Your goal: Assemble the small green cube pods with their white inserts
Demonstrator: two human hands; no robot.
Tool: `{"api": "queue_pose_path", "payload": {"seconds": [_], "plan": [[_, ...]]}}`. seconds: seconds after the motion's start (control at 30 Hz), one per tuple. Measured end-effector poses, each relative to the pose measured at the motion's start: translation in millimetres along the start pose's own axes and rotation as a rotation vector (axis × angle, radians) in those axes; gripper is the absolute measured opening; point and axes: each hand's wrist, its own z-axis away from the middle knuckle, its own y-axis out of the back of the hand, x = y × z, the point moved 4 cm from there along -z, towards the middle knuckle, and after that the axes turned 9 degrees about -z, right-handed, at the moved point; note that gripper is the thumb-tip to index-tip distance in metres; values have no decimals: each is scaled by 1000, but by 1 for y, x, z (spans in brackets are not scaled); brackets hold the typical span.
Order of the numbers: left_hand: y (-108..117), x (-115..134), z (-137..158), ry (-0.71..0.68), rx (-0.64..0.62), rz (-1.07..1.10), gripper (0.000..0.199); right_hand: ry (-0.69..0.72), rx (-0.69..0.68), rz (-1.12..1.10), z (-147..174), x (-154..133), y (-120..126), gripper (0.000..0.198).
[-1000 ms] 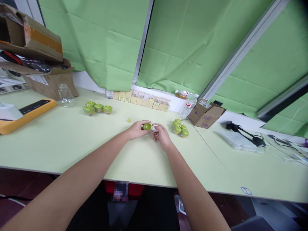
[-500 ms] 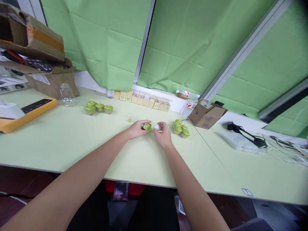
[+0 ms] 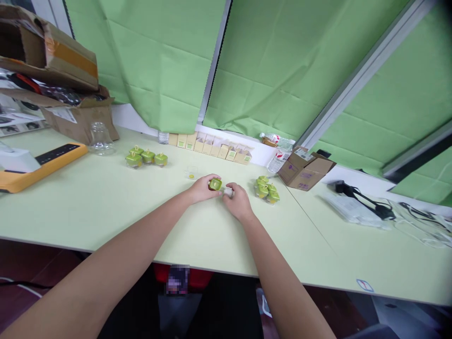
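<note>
My left hand (image 3: 204, 189) is closed around a small container with a green lid (image 3: 215, 184), held above the middle of the table. Just right of it, my right hand (image 3: 238, 200) pinches a small whitish piece (image 3: 229, 192), too small to name surely. The two hands are close together. Behind my left hand stands a small clear cup (image 3: 191, 173) with something yellow in it. Similar green-lidded containers stand in two groups, one group (image 3: 147, 157) at the left and another group (image 3: 267, 189) right of my right hand.
A row of small tan boxes (image 3: 210, 145) lines the back edge. At the left are a clear jar (image 3: 101, 140), a yellow-and-black device (image 3: 60, 157) and cardboard boxes (image 3: 79, 120). An open carton (image 3: 303, 170), plastic bottles (image 3: 277, 160) and black cables (image 3: 367, 200) lie to the right.
My right hand has shifted slightly down and left with the whitish piece, which is now lower beside the green-lidded container. The container's lid faces a little more upward. The view has moved slightly.
</note>
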Motion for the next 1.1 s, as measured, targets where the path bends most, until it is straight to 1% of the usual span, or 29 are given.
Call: {"api": "queue_pose_path", "payload": {"seconds": [0.07, 0.1, 0.13, 0.23, 0.3, 0.37, 0.47, 0.63, 0.9, 1.1], "plan": [[2, 1, 0, -7, 38, -51, 56, 65, 86, -33, 1, -11, 7, 25], [3, 2, 0, -19, 55, -78, 54, 92, 103, -60, 2, -17, 9, 21], [4, 3, 1, -40, 69, -104, 50, 112, 88, -89, 2, -23, 10, 18], [5, 9, 3, -143, 72, -175, 41, 134, -54, -148, 4, -37, 4, 17], [5, 13, 4, -202, 66, -226, 40, 112, -108, -153, 5, -39, 1, 16], [6, 15, 6, -231, 78, -269, 40, 80, -117, -150, 5, -38, 0, 14], [8, 18, 7, -224, 99, -296, 43, 15, -109, -156, 4, -35, 4, 11], [9, 19, 8, -194, 78, -291, 49, -74, -161, -203, 4, -30, 5, 5], [8, 16, 7, -223, 78, -344, 50, -124, -184, -179, 4, -28, 4, 8], [8, 16, 8, -226, 58, -344, 52, -119, -186, -183, 4, -27, 4, 9]]}}
